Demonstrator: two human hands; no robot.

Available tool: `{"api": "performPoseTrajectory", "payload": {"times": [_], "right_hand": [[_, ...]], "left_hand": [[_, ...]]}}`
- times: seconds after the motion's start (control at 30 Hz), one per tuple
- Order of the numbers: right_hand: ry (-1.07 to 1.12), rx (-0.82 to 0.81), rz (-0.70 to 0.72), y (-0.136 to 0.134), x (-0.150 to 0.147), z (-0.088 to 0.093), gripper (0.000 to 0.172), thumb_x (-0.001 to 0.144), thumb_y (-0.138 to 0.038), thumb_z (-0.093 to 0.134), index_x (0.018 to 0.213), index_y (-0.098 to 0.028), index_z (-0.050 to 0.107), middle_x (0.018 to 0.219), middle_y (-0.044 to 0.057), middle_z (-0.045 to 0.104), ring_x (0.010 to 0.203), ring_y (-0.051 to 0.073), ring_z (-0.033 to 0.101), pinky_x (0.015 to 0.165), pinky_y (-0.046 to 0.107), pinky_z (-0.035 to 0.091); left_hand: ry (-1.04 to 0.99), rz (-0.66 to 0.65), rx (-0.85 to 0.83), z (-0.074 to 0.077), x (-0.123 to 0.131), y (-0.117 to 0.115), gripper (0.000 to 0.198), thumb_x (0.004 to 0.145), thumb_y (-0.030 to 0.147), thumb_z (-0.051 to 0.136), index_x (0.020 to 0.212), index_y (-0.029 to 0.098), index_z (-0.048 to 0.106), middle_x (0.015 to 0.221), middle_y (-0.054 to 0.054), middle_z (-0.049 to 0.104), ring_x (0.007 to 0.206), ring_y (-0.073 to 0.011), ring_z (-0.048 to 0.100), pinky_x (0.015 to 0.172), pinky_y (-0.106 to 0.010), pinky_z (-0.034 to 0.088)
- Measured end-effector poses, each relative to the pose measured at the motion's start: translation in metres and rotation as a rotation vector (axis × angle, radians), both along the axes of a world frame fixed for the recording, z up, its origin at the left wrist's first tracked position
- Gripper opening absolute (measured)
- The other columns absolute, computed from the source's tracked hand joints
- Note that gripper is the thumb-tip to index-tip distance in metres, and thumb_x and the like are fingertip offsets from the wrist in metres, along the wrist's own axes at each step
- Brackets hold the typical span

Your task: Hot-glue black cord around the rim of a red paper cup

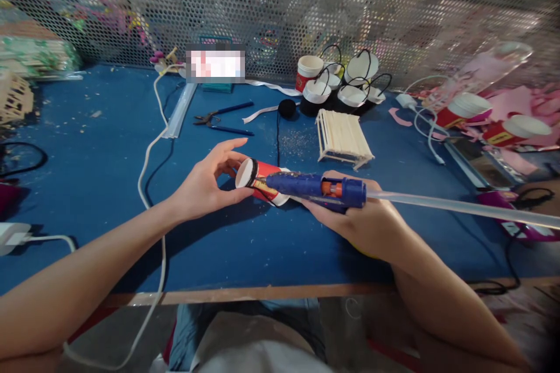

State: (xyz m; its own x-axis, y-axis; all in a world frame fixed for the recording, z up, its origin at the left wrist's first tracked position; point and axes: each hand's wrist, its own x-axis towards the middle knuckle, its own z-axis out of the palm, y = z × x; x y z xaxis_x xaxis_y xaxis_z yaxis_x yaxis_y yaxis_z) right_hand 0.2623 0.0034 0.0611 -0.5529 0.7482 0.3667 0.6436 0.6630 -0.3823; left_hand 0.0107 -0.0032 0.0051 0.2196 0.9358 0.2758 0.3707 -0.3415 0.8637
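Observation:
My left hand [215, 182] is closed on a small red paper cup [268, 170] lying on its side, thumb and fingers at its white end. Black cord [252, 173] is wound round the cup near that end. In my right hand [371, 221] is a blue hot glue gun [301, 185], its nozzle pointing left and touching or just above the cord. A long clear glue stick [459, 208] sticks out of its back. From the cup a strand of cord leads up to a black ball of cord [287, 108].
Cups with black cord handles [352, 95] stand at the back beside a small wooden stick rack [345, 135]. Blue-handled pliers [225, 116] lie left of them. A white cable [151, 145] crosses the blue table [109, 186]. Red cups [466, 109] and a phone [476, 162] lie right.

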Motion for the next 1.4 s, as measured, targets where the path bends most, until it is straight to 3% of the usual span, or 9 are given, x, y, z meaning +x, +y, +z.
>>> {"api": "performPoseTrajectory", "payload": {"times": [0.23, 0.4, 0.57, 0.8, 1.03, 1.13, 1.23, 1.3, 1.4], "right_hand": [[0.025, -0.245, 0.008, -0.002, 0.005, -0.008, 0.016, 0.080, -0.031, 0.058, 0.068, -0.023, 0.051, 0.059, -0.001, 0.056, 0.049, 0.013, 0.045, 0.046, 0.028, 0.040], [0.077, -0.246, -0.019, 0.002, 0.001, 0.003, 0.010, 0.077, -0.025, 0.057, 0.067, -0.023, 0.061, 0.051, 0.000, 0.049, 0.047, 0.013, 0.045, 0.047, 0.028, 0.040], [0.081, -0.162, -0.023, 0.010, 0.005, 0.003, 0.015, 0.076, -0.037, 0.060, 0.072, -0.024, 0.067, 0.036, -0.006, 0.026, 0.038, 0.013, 0.035, 0.043, 0.027, 0.036], [0.139, -0.234, -0.029, 0.014, 0.005, -0.009, 0.017, 0.079, -0.033, 0.057, 0.067, -0.021, 0.062, 0.054, 0.000, 0.053, 0.051, 0.014, 0.049, 0.048, 0.026, 0.041], [0.235, -0.276, -0.054, 0.015, 0.001, -0.010, 0.015, 0.080, -0.032, 0.060, 0.085, -0.020, 0.068, 0.072, 0.002, 0.068, 0.071, 0.019, 0.064, 0.062, 0.029, 0.051], [0.265, -0.355, -0.074, 0.017, 0.001, -0.008, 0.015, 0.077, -0.031, 0.064, 0.086, -0.020, 0.067, 0.063, 0.000, 0.066, 0.059, 0.016, 0.061, 0.054, 0.027, 0.050], [0.308, -0.523, -0.099, 0.021, 0.004, -0.005, 0.018, 0.077, -0.034, 0.065, 0.084, -0.017, 0.064, 0.047, -0.004, 0.055, 0.040, 0.011, 0.049, 0.039, 0.025, 0.042], [0.348, -0.617, -0.100, 0.025, 0.009, -0.003, 0.021, 0.076, -0.036, 0.066, 0.079, -0.016, 0.062, 0.047, -0.005, 0.053, 0.037, 0.009, 0.046, 0.037, 0.023, 0.040], [0.411, -0.592, -0.119, 0.033, 0.016, 0.000, 0.023, 0.073, -0.036, 0.070, 0.073, -0.016, 0.060, 0.055, -0.003, 0.059, 0.045, 0.008, 0.052, 0.043, 0.022, 0.043]], "left_hand": [[-0.012, 0.048, -0.050, 0.001, 0.001, 0.001, 0.074, 0.068, 0.031, 0.074, 0.132, 0.020, 0.039, 0.108, -0.009, 0.064, 0.084, -0.0166, 0.063, 0.079, -0.035, 0.054], [-0.028, 0.020, -0.019, 0.000, 0.001, 0.002, 0.073, 0.068, 0.029, 0.075, 0.132, 0.020, 0.039, 0.107, -0.009, 0.065, 0.085, -0.0175, 0.063, 0.081, -0.036, 0.054], [-0.074, -0.083, 0.002, 0.000, -0.001, 0.002, 0.074, 0.068, 0.025, 0.075, 0.132, 0.021, 0.039, 0.117, -0.012, 0.061, 0.098, -0.0215, 0.062, 0.090, -0.040, 0.051], [-0.111, -0.170, 0.026, -0.007, -0.004, 0.004, 0.077, 0.070, 0.017, 0.074, 0.136, 0.027, 0.035, 0.127, -0.012, 0.056, 0.109, -0.0224, 0.059, 0.099, -0.045, 0.046], [-0.118, -0.201, 0.058, -0.007, -0.004, 0.003, 0.077, 0.070, 0.014, 0.073, 0.135, 0.029, 0.037, 0.128, -0.011, 0.055, 0.108, -0.0229, 0.060, 0.098, -0.044, 0.048], [-0.098, -0.198, 0.064, -0.007, -0.003, 0.004, 0.077, 0.070, 0.015, 0.073, 0.136, 0.028, 0.036, 0.128, -0.012, 0.055, 0.110, -0.0238, 0.059, 0.099, -0.045, 0.047], [-0.086, -0.168, 0.061, -0.009, -0.003, 0.005, 0.076, 0.069, 0.018, 0.074, 0.135, 0.028, 0.036, 0.127, -0.012, 0.057, 0.111, -0.0247, 0.059, 0.099, -0.047, 0.046], [-0.084, -0.127, 0.047, -0.010, -0.003, 0.005, 0.076, 0.068, 0.021, 0.076, 0.133, 0.027, 0.037, 0.125, -0.012, 0.058, 0.110, -0.0248, 0.060, 0.099, -0.047, 0.047], [-0.114, -0.062, 0.030, -0.010, -0.002, 0.007, 0.075, 0.066, 0.024, 0.077, 0.130, 0.025, 0.039, 0.122, -0.011, 0.060, 0.108, -0.0243, 0.061, 0.098, -0.046, 0.047]]}}
